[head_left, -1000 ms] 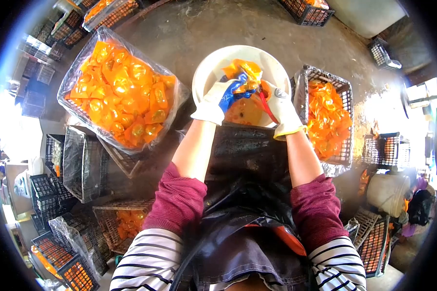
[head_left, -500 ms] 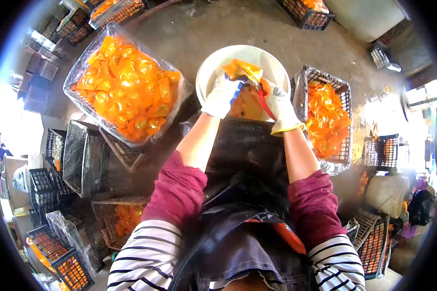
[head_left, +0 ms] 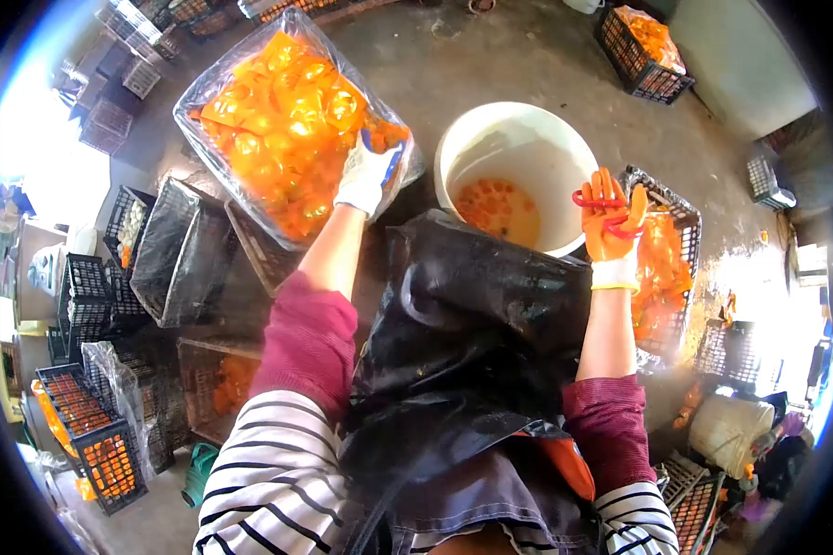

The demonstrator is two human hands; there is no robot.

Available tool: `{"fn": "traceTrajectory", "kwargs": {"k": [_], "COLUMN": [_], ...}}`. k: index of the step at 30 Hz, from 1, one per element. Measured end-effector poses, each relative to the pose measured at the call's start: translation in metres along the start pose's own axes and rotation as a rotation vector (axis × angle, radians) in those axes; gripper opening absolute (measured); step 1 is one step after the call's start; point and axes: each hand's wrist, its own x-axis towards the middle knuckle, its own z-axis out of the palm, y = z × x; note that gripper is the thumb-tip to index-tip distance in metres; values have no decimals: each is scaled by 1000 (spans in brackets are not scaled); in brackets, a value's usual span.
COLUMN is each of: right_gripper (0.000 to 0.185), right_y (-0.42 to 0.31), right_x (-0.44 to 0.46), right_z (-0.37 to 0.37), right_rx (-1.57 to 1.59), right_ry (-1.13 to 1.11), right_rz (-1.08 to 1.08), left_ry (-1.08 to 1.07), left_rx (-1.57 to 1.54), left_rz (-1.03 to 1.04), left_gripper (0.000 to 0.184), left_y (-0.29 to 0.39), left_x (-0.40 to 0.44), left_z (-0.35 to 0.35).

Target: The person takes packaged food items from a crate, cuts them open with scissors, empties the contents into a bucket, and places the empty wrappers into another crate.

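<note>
My left hand (head_left: 368, 174), in a white and blue glove, reaches into the right side of the plastic-lined crate (head_left: 191, 139) of orange packets (head_left: 278, 116). Its fingertips are among the packets and hard to make out. My right hand (head_left: 611, 222) is palm up in an orange-palmed glove, fingers stretched, with the red handles of a tool (head_left: 626, 228) looped over it. Between the hands stands a white bucket (head_left: 565, 148) with orange pieces in liquid (head_left: 500, 208) at its bottom.
A second crate (head_left: 692, 222) of orange packets stands right of my right hand. Empty-looking dark crates (head_left: 171, 250) are at the left, and a packet-filled crate (head_left: 643, 55) is at the back right. A black apron (head_left: 472, 324) covers my lap.
My left hand has left the bucket for the left crate. My right hand has moved right and opened out, palm up. The orange packet held over the bucket is gone from there. The view has shifted.
</note>
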Motion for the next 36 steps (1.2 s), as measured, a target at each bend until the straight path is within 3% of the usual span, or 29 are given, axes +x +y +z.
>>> {"fn": "traceTrajectory", "kwargs": {"k": [1,5,6,8,11,12,14,17,19,21,22,23,24,25,26,29,30,32,35,36], "right_gripper": [53,48,47,47,49,49,50,50,49,48,47,46,45,43,42,29,34,34,32,29], "right_y": [1,9,11,13,13,14,14,17,20,27,28,30,31,36,41,56,70,76,70,76], "right_x": [4,9,10,6,11,10,9,4,6,9,9,10,0,2,6,-8,15,3,-24,-16], "right_z": [-5,4,9,22,18,19,22,24,17,15,10,4,18,3,-12,15,-26,-20,31,22], "right_rx": [20,-46,-76,-167,-194,-199,-224,-292,-325,-487,-546,-606,-864,-748,-631,-1046,-1095,-954,-1616,-1522], "right_ry": [-94,-94,-40,11,-54,-55,-59,-87,-152,-168,-184,-200,-270,-252,-236,-126,-267,-288,-413,-425], "right_rz": [45,128,131,133,143,147,155,155,167,157,149,140,189,262,333,353,334,452,190,153], "left_ry": [19,78,25,44,-127,-147,54,17,46,-100,-200,-139,-80,-199,-177,-49,-107,-205,-312,-327], "left_rx": [118,425,457,435,275,-219,-1146,-1421,-1345,-1622,-1749,-1683,-1616,-1753,-1761,-1851,-1850,-1853,-1762,-1659], "left_rz": [6,54,-14,44,-136,-199,-444,-131,-64,-236,-227,-229,-232,-291,-344,-353,-282,-183,-152,-116], "left_gripper": [92,95,85,68,49,43,38,47,48,43,38,34,31,28,28,31,34,40,44,43], "left_y": [-21,-29,-28,-32,-2,-15,-15,-69,-75,-12,24,49,70,89,103,113,114,110,118,122], "left_x": [7,21,32,40,33,37,7,23,25,7,-3,-9,-14,-23,-25,-27,-35,-35,-38,-40], "left_z": [13,31,32,30,-9,-15,-23,3,15,11,9,15,20,18,27,69,75,87,91,90]}}
